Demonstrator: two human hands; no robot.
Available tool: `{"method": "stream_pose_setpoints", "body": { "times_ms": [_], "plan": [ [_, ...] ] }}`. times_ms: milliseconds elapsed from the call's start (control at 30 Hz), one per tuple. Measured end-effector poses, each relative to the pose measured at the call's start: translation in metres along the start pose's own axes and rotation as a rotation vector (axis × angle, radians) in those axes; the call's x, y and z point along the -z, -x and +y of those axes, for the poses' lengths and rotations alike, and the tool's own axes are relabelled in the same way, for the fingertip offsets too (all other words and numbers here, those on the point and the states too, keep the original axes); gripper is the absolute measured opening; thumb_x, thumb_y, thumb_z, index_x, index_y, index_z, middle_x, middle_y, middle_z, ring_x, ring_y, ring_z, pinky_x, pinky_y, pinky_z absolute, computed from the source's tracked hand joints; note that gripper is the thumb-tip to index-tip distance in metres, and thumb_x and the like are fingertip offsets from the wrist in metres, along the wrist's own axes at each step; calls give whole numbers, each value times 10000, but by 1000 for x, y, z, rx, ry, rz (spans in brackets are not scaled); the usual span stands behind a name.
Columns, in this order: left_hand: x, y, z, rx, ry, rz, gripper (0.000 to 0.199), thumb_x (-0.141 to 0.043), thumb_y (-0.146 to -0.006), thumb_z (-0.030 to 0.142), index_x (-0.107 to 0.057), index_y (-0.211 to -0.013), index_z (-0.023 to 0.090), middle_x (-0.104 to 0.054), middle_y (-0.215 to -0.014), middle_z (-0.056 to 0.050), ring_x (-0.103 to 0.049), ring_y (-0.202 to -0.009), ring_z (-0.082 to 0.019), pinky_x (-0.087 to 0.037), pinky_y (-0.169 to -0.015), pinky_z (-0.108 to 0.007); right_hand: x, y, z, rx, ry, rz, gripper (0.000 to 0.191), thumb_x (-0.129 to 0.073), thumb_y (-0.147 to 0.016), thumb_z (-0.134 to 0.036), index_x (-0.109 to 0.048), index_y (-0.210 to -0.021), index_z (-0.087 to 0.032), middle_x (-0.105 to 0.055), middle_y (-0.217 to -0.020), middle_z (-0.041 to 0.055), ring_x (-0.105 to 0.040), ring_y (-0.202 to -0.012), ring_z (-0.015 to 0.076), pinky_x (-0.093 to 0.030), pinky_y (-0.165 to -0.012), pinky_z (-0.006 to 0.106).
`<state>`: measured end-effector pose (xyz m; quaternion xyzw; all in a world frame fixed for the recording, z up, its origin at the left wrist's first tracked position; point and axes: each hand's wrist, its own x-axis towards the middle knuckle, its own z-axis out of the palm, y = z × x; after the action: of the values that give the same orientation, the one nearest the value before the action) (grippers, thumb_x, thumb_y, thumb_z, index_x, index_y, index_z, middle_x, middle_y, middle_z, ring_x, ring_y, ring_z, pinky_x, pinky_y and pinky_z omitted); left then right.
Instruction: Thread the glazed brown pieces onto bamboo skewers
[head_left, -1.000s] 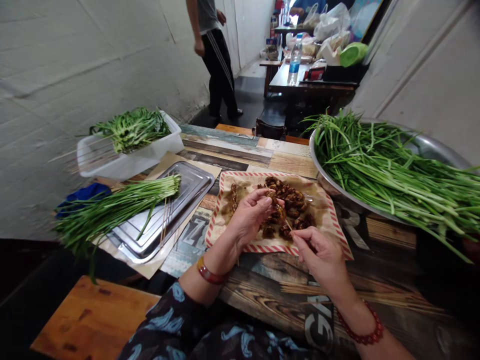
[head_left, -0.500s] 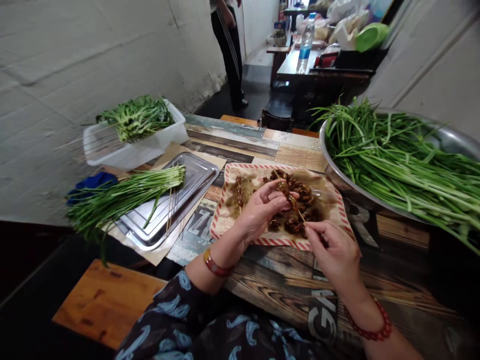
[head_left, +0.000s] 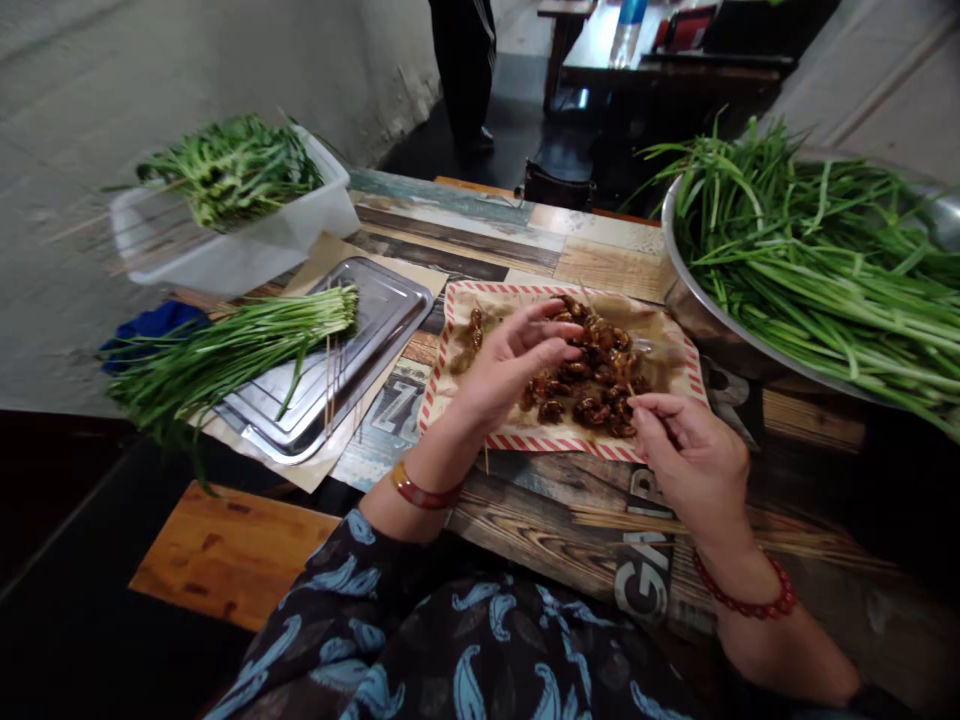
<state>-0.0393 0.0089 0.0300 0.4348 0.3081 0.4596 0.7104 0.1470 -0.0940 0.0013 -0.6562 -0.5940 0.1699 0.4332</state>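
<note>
My left hand (head_left: 506, 365) hovers over the left part of a paper-lined tray (head_left: 675, 374) with a red-striped rim, its fingers apart and holding nothing. Pinched between the thumb and fingers of my right hand (head_left: 694, 460) is a thin wooden skewer (head_left: 631, 389). Glossy brown pieces (head_left: 551, 411), which look like insect pupae, lie heaped on the stained paper. Some sit close to the skewer's far end; how many are threaded I cannot tell. A short row of the same pieces (head_left: 476, 325) lies at the tray's left side, partly behind my left hand.
Left of the tray, long green chives (head_left: 262, 335) and several skewers (head_left: 331, 385) rest on a metal lid (head_left: 382, 285). Behind stands a white tub (head_left: 247, 255) with skewered greens. A metal bowl (head_left: 720, 325) heaped with greens is at right. A person's legs (head_left: 465, 75) show beyond the table.
My left hand has opened and let go of the skewered pieces. My right hand has moved slightly right, still with the skewer. The view has tilted down.
</note>
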Motion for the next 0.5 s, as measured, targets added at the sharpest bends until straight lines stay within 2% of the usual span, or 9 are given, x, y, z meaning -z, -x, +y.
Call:
{"method": "stream_pose_setpoints", "body": {
  "times_ms": [167,400,500],
  "plan": [
    [21,-7,12,-183,-363,136,222,-711,-777,269,-704,-973,164,-699,-900,-64,-630,-844,-161,-481,-812,-294,10,-7,5,12,37,79,171,-583,-889,-317,-699,-953,-209,-700,-832,31,-616,-636,129,-508,-598,265],
    [41,-15,5,-360,-1176,37,176,-608,-845,276,-711,-963,196,-686,-981,-84,-590,-946,-220,-430,-892,-378,14,-14,8,116,57,130,152,-587,-891,-299,-716,-917,-222,-716,-879,33,-645,-716,151,-529,-670,284],
    [50,-17,5,-388,-1429,57,198,-557,-874,278,-700,-964,175,-671,-984,-102,-569,-960,-242,-403,-897,-400,13,-15,11,143,77,154,151,-587,-893,-296,-716,-899,-218,-721,-883,37,-652,-728,155,-526,-669,283]
  ]
}}
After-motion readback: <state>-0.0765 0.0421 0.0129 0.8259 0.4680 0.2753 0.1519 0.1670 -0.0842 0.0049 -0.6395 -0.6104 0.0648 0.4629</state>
